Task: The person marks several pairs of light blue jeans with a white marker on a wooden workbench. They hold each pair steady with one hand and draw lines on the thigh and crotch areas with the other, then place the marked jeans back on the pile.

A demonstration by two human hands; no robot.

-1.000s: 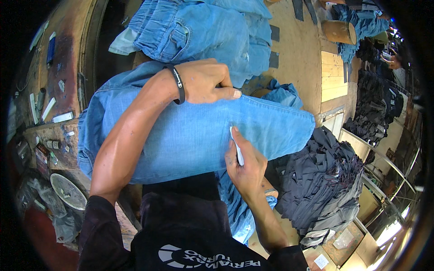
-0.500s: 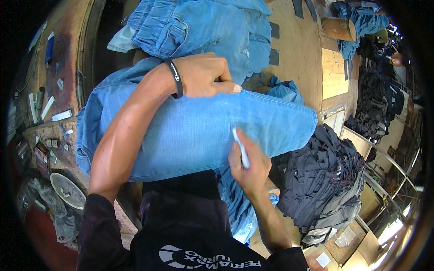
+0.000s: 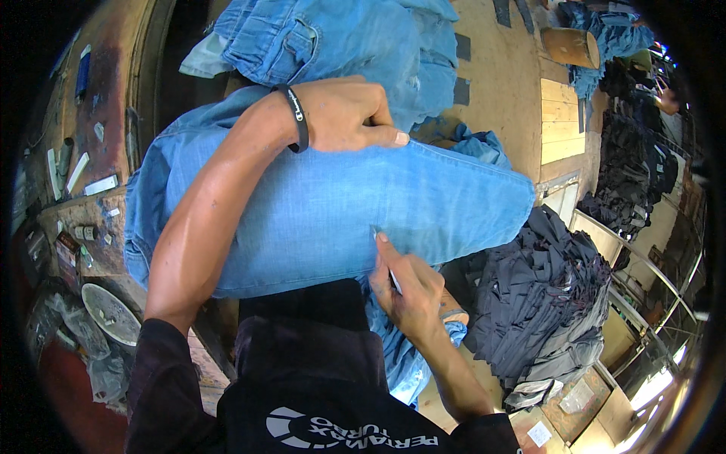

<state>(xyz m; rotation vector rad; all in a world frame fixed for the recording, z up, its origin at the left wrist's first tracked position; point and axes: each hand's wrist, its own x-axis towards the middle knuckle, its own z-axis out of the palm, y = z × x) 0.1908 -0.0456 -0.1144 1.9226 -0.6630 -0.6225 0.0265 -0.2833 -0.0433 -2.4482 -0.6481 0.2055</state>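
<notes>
A blue jeans leg lies stretched across in front of me, narrowing toward its hem on the right. My left hand, with a black wristband, is closed at the leg's far edge, thumb pressing the cloth along the seam. Below it, my right hand pinches a thin pale tool, its kind mostly hidden by the fingers. The tool's tip meets the denim near the leg's near edge, with the forefinger laid along it. A faint crease line crosses the cloth just above that spot.
More blue jeans are heaped beyond the leg. A pile of dark garments sits at the right. At left, a wooden bench bears small white pieces, near a round grey dish. A wooden cylinder stands far right.
My right hand has moved a little down and left across the denim, the pale tool turning in its grip. My left hand keeps its hold, shifted slightly with the cloth.
</notes>
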